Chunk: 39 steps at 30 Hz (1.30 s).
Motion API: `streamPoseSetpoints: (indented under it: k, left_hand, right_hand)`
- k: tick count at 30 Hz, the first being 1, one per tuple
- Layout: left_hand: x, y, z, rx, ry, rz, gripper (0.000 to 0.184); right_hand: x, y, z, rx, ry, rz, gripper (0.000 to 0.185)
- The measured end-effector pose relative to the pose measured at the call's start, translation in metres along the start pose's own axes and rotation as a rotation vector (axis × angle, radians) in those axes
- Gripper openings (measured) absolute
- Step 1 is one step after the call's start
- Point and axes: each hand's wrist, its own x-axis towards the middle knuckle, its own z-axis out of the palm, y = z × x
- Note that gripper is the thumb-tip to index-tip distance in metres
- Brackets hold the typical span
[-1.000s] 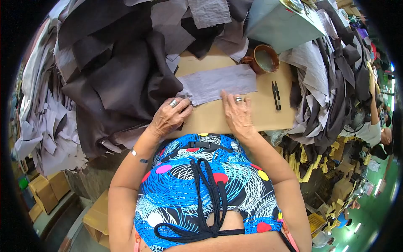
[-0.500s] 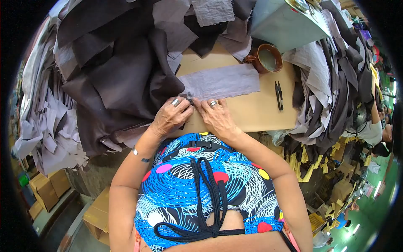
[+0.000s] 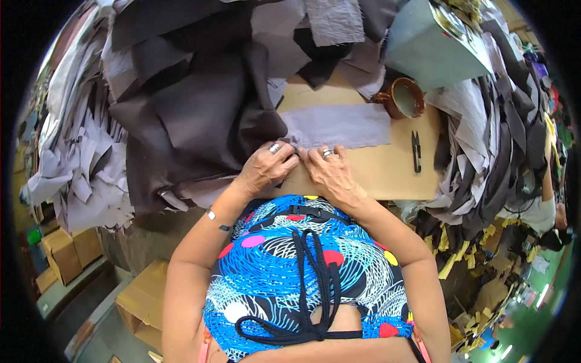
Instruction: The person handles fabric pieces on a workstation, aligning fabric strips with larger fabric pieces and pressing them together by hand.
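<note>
A large piece of dark brown fabric [image 3: 200,115] spreads over the left of the table and meets the end of a light grey fabric strip [image 3: 345,126]. Where the two join, my left hand [image 3: 267,166] is closed, its thumb and fingers pinching the fabric edge; a ring shows on one finger. Close beside it, my right hand [image 3: 331,172] also has its fingertips pressed together on the fabric at the near left corner of the strip. What lies right between the fingertips is small and partly hidden.
Black thread snips [image 3: 416,151] lie on the tan tabletop [image 3: 387,175] at right. Behind them stand a brown mug [image 3: 405,98] and a pale blue-grey box [image 3: 433,51]. Cut fabric pieces pile up at the back and hang on both sides. Cardboard boxes [image 3: 142,302] sit at lower left.
The whole view has shifted, so everything appears a little farther right and lower. Both hands stay at the same spot on the fabric, with little visible finger movement.
</note>
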Motion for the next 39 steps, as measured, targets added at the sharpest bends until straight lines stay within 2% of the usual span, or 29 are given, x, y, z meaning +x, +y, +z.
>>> streamPoseSetpoints:
  k: [1, 4, 5, 6, 8, 9, 10, 13, 17, 20, 22, 23, 24, 25, 26, 27, 28, 29, 31, 32, 33, 35, 37, 39]
  left_hand:
    - [0.005, 0.006, -0.008, -0.03, 0.055, -0.013, 0.021]
    - [-0.017, 0.017, -0.029, -0.121, 0.302, -0.085, 0.03]
    - [-0.034, 0.02, -0.035, -0.197, 0.366, -0.224, 0.029]
    - [-0.053, 0.025, -0.038, -0.275, 0.43, -0.363, 0.027]
    - [-0.083, 0.043, -0.042, -0.671, 0.713, -0.89, 0.023]
    - [-0.096, 0.046, -0.043, -0.83, 0.87, -1.079, 0.02]
    - [-0.105, 0.043, -0.044, -0.99, 1.027, -1.267, 0.018]
    - [-0.12, 0.03, -0.047, -1.328, 1.295, -1.267, 0.023]
    - [-0.113, 0.001, -0.052, -1.379, 1.445, -1.27, 0.034]
    - [-0.095, -0.029, -0.075, -1.581, 1.499, -1.265, 0.034]
    - [-0.093, -0.053, -0.08, -1.624, 1.547, -1.166, 0.035]
    - [-0.086, -0.054, -0.093, -1.537, 1.614, -1.163, 0.034]
    - [-0.095, -0.062, -0.107, -1.494, 1.546, -1.012, 0.034]
    - [-0.092, -0.065, -0.13, -1.304, 1.566, -1.028, 0.033]
    - [-0.096, -0.062, -0.15, -1.035, 1.375, -0.949, 0.032]
    - [-0.091, -0.057, -0.17, -0.22, 1.111, -0.962, 0.033]
    - [-0.083, -0.057, -0.197, 0.028, 1.125, -0.987, 0.032]
    - [-0.074, -0.061, -0.218, 0.092, 1.229, -0.95, 0.032]
    - [-0.049, -0.071, -0.256, -0.033, 1.502, -0.835, 0.037]
    - [-0.041, -0.07, -0.267, 0.054, 1.384, -0.859, 0.042]
    - [-0.04, -0.068, -0.267, 0.383, 1.043, -0.915, 0.038]
    - [-0.025, -0.062, -0.248, 0.611, 0.574, -0.839, 0.032]
    - [-0.017, -0.066, -0.188, 0.553, 0.353, -0.563, 0.024]
    - [-0.028, -0.072, -0.114, 0.706, 0.076, -0.089, 0.021]
  right_hand:
    - [0.0, 0.0, 0.004, -0.077, 0.043, 0.0, 0.039]
    - [0.001, 0.014, -0.015, 0.133, -0.014, 0.018, 0.037]
    - [0.0, 0.02, -0.02, 0.233, -0.088, 0.087, 0.039]
    - [-0.004, 0.025, -0.019, 0.324, 0.006, 0.146, 0.04]
    - [-0.013, 0.035, -0.014, 0.504, 0.192, 0.269, 0.041]
    - [-0.015, 0.039, -0.02, 0.529, 0.292, 0.299, 0.051]
    - [-0.019, 0.044, -0.019, 0.595, 0.321, 0.341, 0.053]
    - [-0.028, 0.051, -0.013, 0.701, 0.402, 0.43, 0.057]
    - [-0.033, 0.055, -0.006, 0.57, 0.452, 0.424, 0.058]
    - [-0.037, 0.053, -0.003, 0.539, 0.45, 0.437, 0.057]
    - [-0.042, 0.054, 0.0, 0.549, 0.451, 0.442, 0.057]
    - [-0.045, 0.056, 0.003, 0.558, 0.461, 0.444, 0.057]
    - [-0.047, 0.058, 0.005, 0.564, 0.473, 0.445, 0.057]
    - [-0.048, 0.058, 0.003, 0.575, 0.488, 0.452, 0.057]
    - [-0.05, 0.06, -0.001, 0.583, 0.503, 0.458, 0.056]
    - [-0.052, 0.061, -0.003, 0.593, 0.517, 0.464, 0.056]
    - [-0.054, 0.063, -0.002, 0.59, 0.524, 0.476, 0.056]
    - [-0.056, 0.065, -0.001, 0.588, 0.529, 0.487, 0.056]
    - [-0.058, 0.068, -0.002, 0.602, 0.548, 0.508, 0.056]
    - [-0.059, 0.068, -0.004, 0.618, 0.561, 0.521, 0.055]
    - [-0.059, 0.069, -0.007, 0.634, 0.574, 0.532, 0.055]
    - [-0.056, 0.069, -0.008, 0.813, 0.675, 0.626, 0.057]
    - [-0.056, 0.069, -0.015, 0.989, 0.708, 0.721, 0.058]
    - [-0.055, 0.071, -0.016, 1.206, 0.859, 0.772, 0.057]
